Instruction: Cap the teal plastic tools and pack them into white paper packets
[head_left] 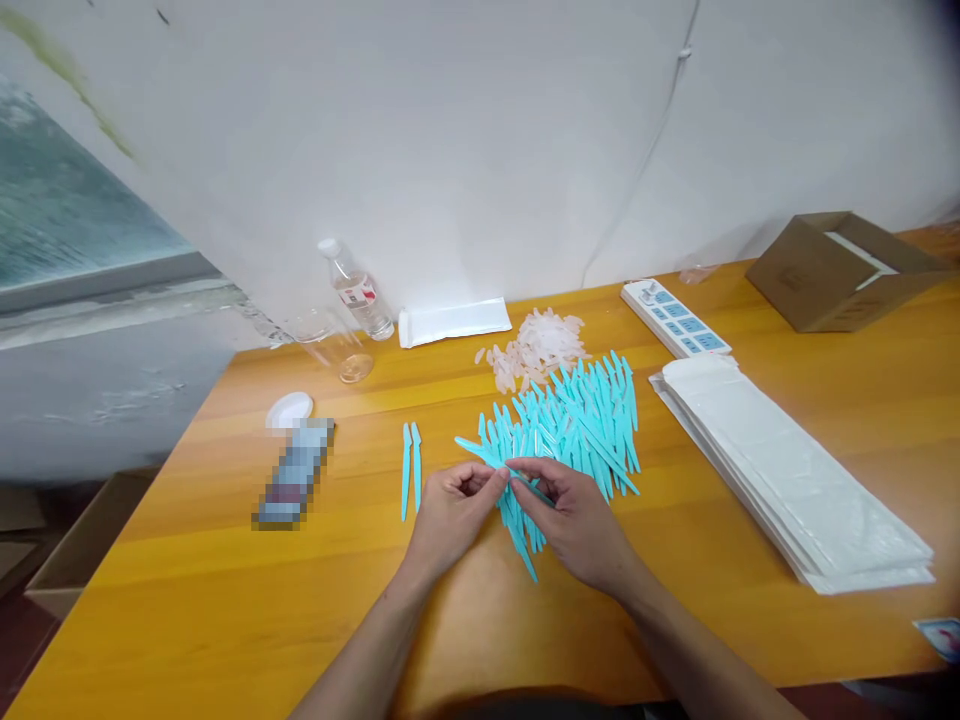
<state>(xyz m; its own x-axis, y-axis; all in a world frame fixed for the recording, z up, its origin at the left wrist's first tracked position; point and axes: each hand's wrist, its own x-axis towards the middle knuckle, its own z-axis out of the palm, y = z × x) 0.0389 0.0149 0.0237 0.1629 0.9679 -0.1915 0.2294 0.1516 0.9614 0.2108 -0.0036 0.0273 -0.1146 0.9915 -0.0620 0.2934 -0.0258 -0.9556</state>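
My left hand and my right hand meet over the near edge of a pile of turquoise eyebrow razors. Between them they pinch one turquoise eyebrow razor, its tip pointing up and left. Fingers hide its middle, so I cannot tell whether a cover is on its blade. Behind the pile lies a heap of small translucent plastic blade covers. Two eyebrow razors rest side by side, apart from the pile, left of my left hand.
Left are a blurred phone, white lid, clear jar and water bottle. White packets lie by the wall and, stacked, at right. Beyond stand a power strip and an open cardboard box.
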